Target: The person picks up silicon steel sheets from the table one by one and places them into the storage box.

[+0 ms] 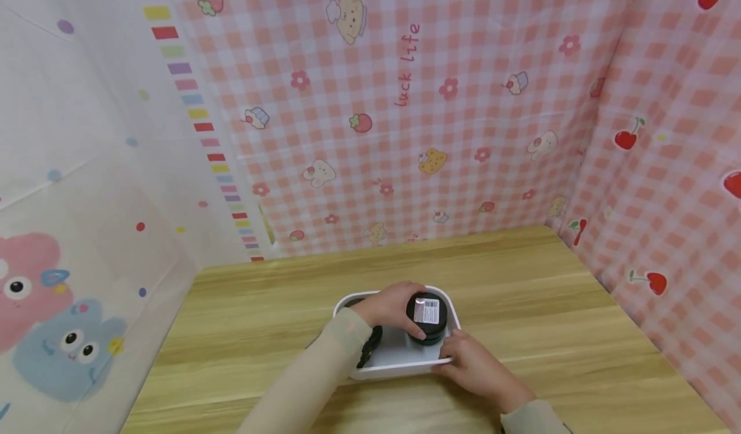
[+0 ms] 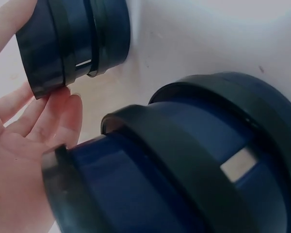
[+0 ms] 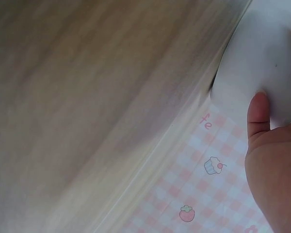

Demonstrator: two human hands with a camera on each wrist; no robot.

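Observation:
A white, rounded tray (image 1: 399,373) stands on the wooden tabletop with dark, round, stacked containers in it. At its right end my left hand (image 1: 396,305) grips one stack (image 1: 438,325), which has a white label on top; thumb and fingers lie round its sides. In the left wrist view this stack (image 2: 72,39) looks dark blue with black bands. A second stack (image 2: 184,160) fills the foreground there; in the head view that stack (image 1: 370,349) is partly hidden by my left forearm. My right hand (image 1: 471,363) holds the tray's front right rim, thumb on the outer wall.
The wooden tabletop (image 1: 521,292) extends on all sides of the tray. Behind it hangs a pink checked cloth (image 1: 376,151), with another checked cloth (image 1: 666,228) at the right and a white patterned cloth (image 1: 104,183) at the left.

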